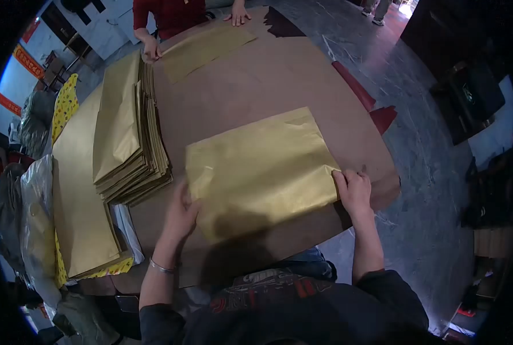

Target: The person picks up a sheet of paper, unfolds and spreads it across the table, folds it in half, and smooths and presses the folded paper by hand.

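Observation:
A large gold paper sheet point(262, 167) lies creased across the near part of the brown table, in front of me. My right hand point(355, 191) grips its lower right edge, thumb on top, and the paper puckers there. My left hand point(181, 214) is at the left edge of the sheet, its thumb close to the paper. Blur smears those fingers, so I cannot tell whether they hold it. A shadow falls over the lower part of the sheet. To the left rises a thick stack of folded gold sheets point(121, 123).
Larger gold sheets point(78, 190) lie beyond the stack at the left. Across the brown tabletop point(239, 80), a person in a red top point(173, 17) has both hands by another gold sheet point(204, 50). Dark red pieces point(383, 118) hang at the right edge. Plastic-wrapped bundles point(38, 213) stand at left.

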The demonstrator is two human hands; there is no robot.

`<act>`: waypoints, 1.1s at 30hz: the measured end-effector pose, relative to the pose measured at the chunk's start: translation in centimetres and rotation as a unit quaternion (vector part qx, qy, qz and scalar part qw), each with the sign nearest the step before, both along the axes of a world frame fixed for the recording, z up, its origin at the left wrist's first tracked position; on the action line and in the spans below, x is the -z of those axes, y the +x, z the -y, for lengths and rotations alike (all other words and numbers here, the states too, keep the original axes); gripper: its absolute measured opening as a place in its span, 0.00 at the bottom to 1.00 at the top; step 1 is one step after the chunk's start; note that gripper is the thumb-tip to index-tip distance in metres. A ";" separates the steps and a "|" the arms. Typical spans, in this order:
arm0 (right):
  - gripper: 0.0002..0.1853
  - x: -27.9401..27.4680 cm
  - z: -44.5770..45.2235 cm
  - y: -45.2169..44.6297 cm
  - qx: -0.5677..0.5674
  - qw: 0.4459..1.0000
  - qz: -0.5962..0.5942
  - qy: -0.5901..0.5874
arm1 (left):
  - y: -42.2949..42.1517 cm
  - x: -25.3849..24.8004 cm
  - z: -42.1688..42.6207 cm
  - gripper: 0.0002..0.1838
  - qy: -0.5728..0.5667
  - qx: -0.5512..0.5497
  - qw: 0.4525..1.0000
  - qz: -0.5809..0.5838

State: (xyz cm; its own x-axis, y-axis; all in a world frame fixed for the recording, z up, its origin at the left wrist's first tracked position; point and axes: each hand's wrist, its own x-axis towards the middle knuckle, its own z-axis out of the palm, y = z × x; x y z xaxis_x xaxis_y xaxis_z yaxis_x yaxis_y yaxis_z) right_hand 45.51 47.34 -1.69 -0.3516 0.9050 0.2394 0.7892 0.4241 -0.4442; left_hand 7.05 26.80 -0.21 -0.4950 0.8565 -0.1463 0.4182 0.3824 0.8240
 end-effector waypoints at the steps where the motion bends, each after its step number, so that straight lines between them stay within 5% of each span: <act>1: 0.18 0.3 -0.1 -0.1 0.004 1.000 0.004 0.011 | 0.6 -1.4 -0.5 0.33 -0.044 -0.007 0.999 -0.004; 18: 0.22 -0.9 -1.3 -2.2 0.050 0.983 0.164 0.058 | -0.3 -0.4 -2.2 0.18 -0.037 0.040 0.982 -0.182; 25: 0.22 -0.2 -1.5 -2.1 0.041 0.983 0.167 0.066 | -0.1 -1.1 -2.5 0.19 -0.063 0.038 0.979 -0.193; 29: 0.21 0.8 -2.0 -1.7 0.031 0.977 0.195 0.075 | -0.1 -0.9 -2.8 0.18 0.040 0.072 0.933 -0.351; 33: 0.21 -0.3 -1.6 -1.9 0.042 0.985 0.165 0.017 | 0.8 -3.2 -7.0 0.21 0.001 0.122 0.926 -0.356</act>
